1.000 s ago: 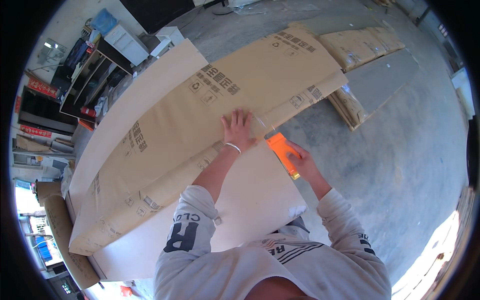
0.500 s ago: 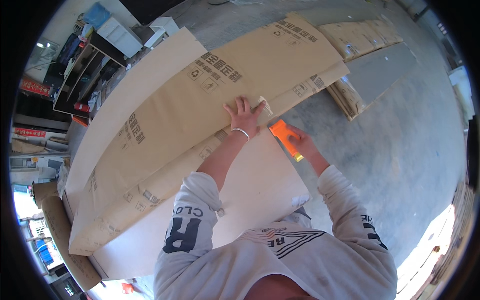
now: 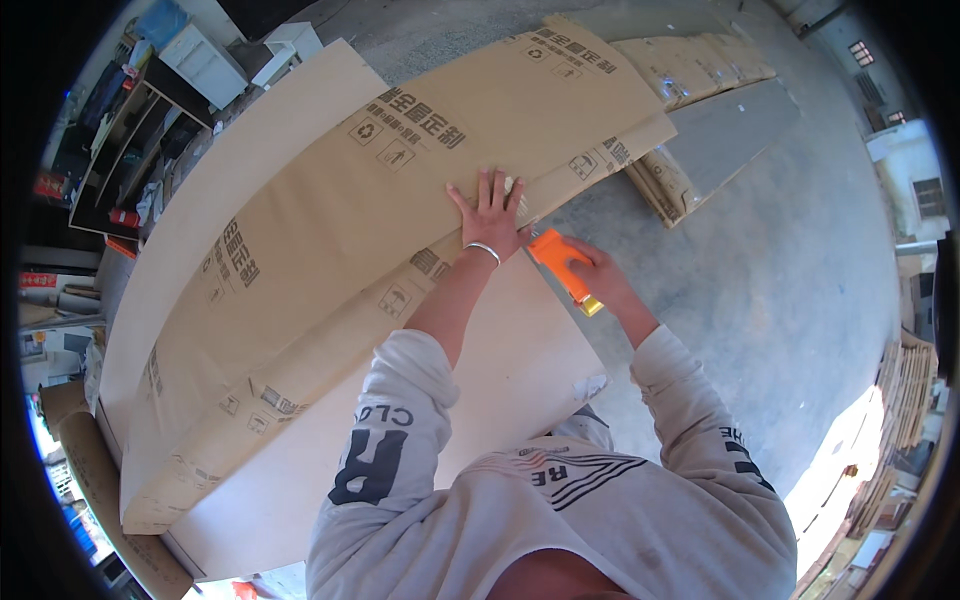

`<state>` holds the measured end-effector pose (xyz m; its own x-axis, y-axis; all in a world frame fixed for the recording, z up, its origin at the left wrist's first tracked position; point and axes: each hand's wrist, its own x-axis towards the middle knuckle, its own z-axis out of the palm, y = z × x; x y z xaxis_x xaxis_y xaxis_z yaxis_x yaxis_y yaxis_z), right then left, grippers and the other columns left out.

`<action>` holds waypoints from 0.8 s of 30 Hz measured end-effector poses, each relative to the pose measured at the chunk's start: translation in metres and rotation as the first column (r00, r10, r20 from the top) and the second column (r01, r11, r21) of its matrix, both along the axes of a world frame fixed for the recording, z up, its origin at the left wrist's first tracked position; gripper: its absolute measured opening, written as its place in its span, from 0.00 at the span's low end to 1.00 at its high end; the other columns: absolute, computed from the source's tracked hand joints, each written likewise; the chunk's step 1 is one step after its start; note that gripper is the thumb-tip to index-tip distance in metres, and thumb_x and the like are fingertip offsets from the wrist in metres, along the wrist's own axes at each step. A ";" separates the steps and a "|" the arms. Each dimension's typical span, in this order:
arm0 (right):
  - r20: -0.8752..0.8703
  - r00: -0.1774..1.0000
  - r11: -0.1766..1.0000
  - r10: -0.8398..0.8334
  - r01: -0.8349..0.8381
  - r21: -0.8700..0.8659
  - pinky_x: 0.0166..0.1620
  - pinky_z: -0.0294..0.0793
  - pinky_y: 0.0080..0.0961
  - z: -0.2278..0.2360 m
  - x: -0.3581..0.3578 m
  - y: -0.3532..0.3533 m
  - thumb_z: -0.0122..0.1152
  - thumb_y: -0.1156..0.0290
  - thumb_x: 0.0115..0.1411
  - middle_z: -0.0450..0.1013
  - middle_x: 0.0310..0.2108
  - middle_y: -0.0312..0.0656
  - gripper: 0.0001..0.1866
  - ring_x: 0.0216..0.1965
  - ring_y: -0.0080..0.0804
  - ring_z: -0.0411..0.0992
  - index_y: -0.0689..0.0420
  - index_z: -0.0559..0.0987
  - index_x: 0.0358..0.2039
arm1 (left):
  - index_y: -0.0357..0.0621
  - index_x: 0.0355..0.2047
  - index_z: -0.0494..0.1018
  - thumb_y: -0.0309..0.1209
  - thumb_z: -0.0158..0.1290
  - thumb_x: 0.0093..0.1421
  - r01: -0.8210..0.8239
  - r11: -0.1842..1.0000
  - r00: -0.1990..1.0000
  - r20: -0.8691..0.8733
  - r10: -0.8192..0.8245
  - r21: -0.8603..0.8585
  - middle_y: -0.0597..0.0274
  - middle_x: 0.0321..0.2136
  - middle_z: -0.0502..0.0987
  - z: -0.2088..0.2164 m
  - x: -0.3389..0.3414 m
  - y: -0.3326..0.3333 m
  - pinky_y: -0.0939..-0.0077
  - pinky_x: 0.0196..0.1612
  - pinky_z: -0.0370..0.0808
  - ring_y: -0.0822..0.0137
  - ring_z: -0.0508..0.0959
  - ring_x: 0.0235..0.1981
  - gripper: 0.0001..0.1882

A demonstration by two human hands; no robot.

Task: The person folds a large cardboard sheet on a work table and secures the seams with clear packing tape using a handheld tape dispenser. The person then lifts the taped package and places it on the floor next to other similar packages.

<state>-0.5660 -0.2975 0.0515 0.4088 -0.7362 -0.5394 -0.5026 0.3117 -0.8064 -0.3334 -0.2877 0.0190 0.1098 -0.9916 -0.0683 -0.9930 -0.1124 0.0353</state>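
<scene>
Lying across the pale, flat table (image 3: 505,345), the long, brown, paper-wrapped package (image 3: 300,200) seemed stiff and heavy, best lifted by 2 edges; the left hand (image 3: 491,226) touched it with spread fingers (image 3: 484,187), the right hand (image 3: 604,284) gripped the orange plastic tape dispenser (image 3: 559,264).

A matt, lightly creased surface is shown by the brown wrapping paper (image 3: 320,210), overprinted in black. The pale board (image 3: 510,345) is finished smooth and dull. Glossy clear tape (image 3: 523,208) is stuck to the paper. The tape dispenser (image 3: 558,265) is made of smooth orange plastic, the sweatshirt (image 3: 680,530) of matt cloth. The bracelet (image 3: 483,249) is polished like metal. The floor (image 3: 720,300) is surfaced in mottled grey concrete.
</scene>
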 end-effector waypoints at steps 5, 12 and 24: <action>0.008 0.997 0.931 0.073 -0.065 -0.358 0.58 0.74 0.29 -0.027 -0.025 0.032 0.60 0.65 0.66 0.77 0.59 0.46 0.26 0.56 0.34 0.77 0.54 0.74 0.64 | 0.59 0.76 0.49 0.60 0.48 0.65 0.018 1.000 1.000 0.015 -0.018 0.002 0.58 0.76 0.46 -0.001 0.005 -0.001 0.09 0.64 0.37 0.50 0.41 0.78 0.45; -0.326 0.943 0.899 0.071 -0.202 -0.389 0.59 0.74 0.36 -0.059 0.014 -0.009 0.57 0.58 0.65 0.78 0.57 0.46 0.26 0.57 0.45 0.76 0.45 0.75 0.64 | 0.56 0.76 0.51 0.62 0.48 0.64 0.001 1.000 1.000 -0.018 -0.002 -0.022 0.58 0.76 0.46 0.003 -0.001 -0.002 0.08 0.63 0.36 0.49 0.41 0.77 0.46; -0.771 0.612 0.830 0.176 -0.514 -0.219 0.37 0.81 0.46 -0.032 0.084 -0.018 0.51 0.62 0.65 0.82 0.44 0.42 0.19 0.44 0.40 0.82 0.44 0.80 0.55 | 0.55 0.76 0.48 0.60 0.50 0.65 -0.025 1.000 0.992 0.123 0.023 0.010 0.55 0.76 0.46 -0.013 -0.017 -0.007 0.07 0.62 0.42 0.45 0.43 0.77 0.46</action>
